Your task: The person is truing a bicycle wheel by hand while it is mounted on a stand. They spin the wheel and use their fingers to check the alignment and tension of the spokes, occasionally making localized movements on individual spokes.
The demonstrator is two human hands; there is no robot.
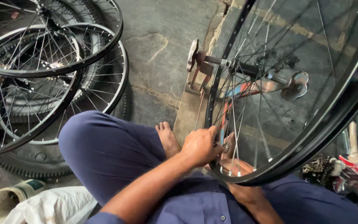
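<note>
My left hand is closed around the near edge of the wheel, the fingers curled over the black rim where the spokes meet it. My right hand sits just behind the rim, seen through the spokes; it is partly hidden, and I cannot tell whether it is gripping anything or merely resting against the rim.

The wheel stands upright, near and right of centre, with its hub carried on a stand further off. The stand's two metal uprights flank the hub, one on the left and one on the right, and its base is a long wooden plank lying on the concrete floor.

I am seated with my legs folded, in blue trousers. My bare foot rests beside the plank, just left of my left hand.

To the far left lies a stack of spoked wheels, some with tyres, overlapping one another on the floor. At near left are a white sack and a tilted can. At near right, past the rim, lies a heap of parts, among them a chain and a red packet; details are unclear.
</note>
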